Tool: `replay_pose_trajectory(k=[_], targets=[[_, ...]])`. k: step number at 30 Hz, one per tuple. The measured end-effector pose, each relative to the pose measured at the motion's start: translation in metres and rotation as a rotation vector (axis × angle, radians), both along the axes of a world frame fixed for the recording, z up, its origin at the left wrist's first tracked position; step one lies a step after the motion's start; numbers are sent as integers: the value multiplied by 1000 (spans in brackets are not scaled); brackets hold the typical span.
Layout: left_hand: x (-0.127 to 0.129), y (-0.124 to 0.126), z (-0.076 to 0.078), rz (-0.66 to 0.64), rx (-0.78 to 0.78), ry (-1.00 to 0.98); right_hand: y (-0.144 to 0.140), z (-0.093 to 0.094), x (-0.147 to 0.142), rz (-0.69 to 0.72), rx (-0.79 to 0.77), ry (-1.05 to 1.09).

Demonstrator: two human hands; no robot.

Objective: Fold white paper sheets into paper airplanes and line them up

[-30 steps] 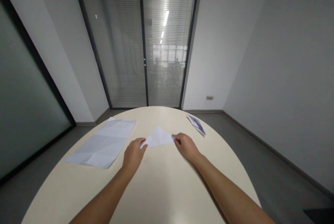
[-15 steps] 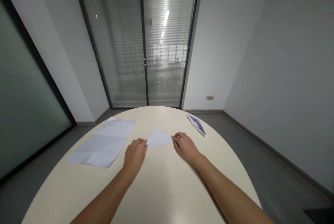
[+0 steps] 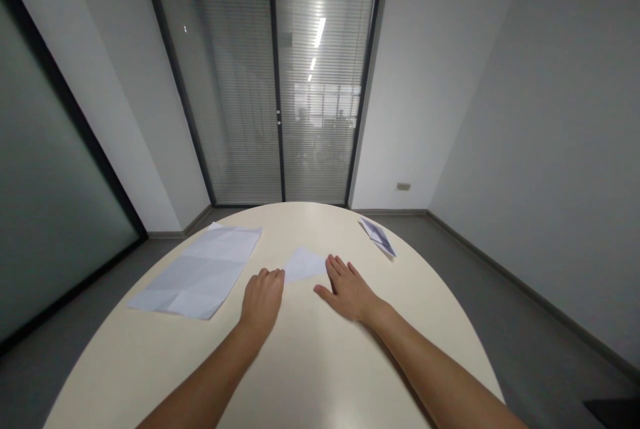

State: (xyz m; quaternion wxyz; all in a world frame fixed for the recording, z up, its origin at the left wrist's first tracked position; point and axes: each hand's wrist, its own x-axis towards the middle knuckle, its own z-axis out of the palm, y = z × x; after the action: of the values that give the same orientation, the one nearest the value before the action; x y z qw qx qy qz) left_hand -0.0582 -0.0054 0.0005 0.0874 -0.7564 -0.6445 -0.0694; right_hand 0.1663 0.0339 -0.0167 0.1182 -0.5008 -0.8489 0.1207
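Observation:
A small folded piece of white paper (image 3: 304,263), roughly triangular with a crease down its middle, lies on the table between my two hands. My left hand (image 3: 264,297) is closed at its left corner, the fingers curled over the paper's edge. Flat over the right corner rests my right hand (image 3: 349,289), fingers stretched out and thumb spread apart, covering that tip.
A large creased white sheet (image 3: 205,270) lies to the left on the round cream table (image 3: 310,355). Near the far right edge sits a folded paper with a dark printed face (image 3: 379,238). Beyond the table stand glass panels with blinds (image 3: 245,95).
My right hand has gone from pinching the paper's right corner to lying flat with fingers extended. My left hand stays at the left corner, its fingers a little more curled.

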Motion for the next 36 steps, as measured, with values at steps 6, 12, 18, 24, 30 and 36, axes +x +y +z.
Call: replay_pose_trajectory(k=[6, 12, 18, 24, 30, 36], targets=[[16, -9, 3, 4, -31, 44, 0, 5, -1, 15, -42, -22], [24, -7, -14, -43, -10, 21, 3, 6, -1, 94, -52, -25], [17, -4, -31, -91, 77, -118, 1, 7, -5, 52, -67, -21], [14, -2, -28, -88, 38, -166, 0, 8, -6, 29, -72, -12], [14, -3, -25, -84, 18, -169, 4, 9, 1, 84, -58, -10], [14, -3, -25, -88, 26, -145, 7, 9, 7, 139, -69, -15]])
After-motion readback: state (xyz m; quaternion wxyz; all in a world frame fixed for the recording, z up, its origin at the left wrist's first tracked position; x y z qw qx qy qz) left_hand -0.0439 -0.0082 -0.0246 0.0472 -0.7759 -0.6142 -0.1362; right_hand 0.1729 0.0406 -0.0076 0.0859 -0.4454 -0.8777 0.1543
